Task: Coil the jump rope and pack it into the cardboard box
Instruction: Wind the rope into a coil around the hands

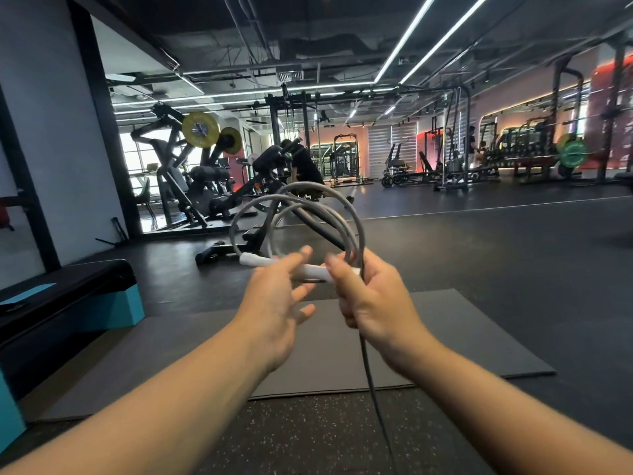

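**Rope half coiled above the mat**

I stood in a gym, dark rubber floor [479, 269] running out to racks and machines, with a grey mat [462, 337] spread on it just ahead of me and a black and teal step [68, 303] off to my left. Both my forearms reached forward at about chest height, nearly parallel, wrists close together over the mat.

My right hand [373, 296] was clenched, back of the hand toward me, thumb up, gripping the rope [356, 228] where its grey loops gathered. Those loops stood upright above my fist, several turns overlapping. From below that fist the loose tail dropped straight down, past my wrist and out of the bottom of the view.

My left hand [277, 296] was released, fingers spread and slightly curled, palm turned inward. Its fingertips reached to the white handle [308, 269], which lay roughly level between my two hands; I could not tell whether they touched it. The handle's far end poked out to the left, beyond my fingers.
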### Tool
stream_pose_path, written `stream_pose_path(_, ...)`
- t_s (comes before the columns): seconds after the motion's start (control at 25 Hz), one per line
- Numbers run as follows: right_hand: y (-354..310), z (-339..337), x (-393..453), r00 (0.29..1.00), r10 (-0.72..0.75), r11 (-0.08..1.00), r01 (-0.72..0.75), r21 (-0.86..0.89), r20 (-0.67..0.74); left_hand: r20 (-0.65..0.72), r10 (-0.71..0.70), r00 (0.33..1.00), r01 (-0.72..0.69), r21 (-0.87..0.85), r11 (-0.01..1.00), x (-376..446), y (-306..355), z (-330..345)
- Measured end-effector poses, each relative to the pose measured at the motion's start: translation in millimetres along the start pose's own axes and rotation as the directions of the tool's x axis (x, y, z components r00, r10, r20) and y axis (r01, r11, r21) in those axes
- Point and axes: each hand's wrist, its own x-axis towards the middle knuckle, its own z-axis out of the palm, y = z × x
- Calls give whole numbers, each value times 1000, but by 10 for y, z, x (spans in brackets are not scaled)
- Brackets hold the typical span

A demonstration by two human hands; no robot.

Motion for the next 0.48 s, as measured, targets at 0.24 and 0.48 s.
stream_pose_path(0.24, -421, -428, 214, 983, 35, 948, 24, -319, 178, 345, 687, 639, -684, 663, 304, -9, 570, -302)
stream_pose_path(0.48, -626, -458, 244, 921, 152, 860, 56, -507, 359, 708, 15, 706, -705, 704, -89, -94, 873, 205)
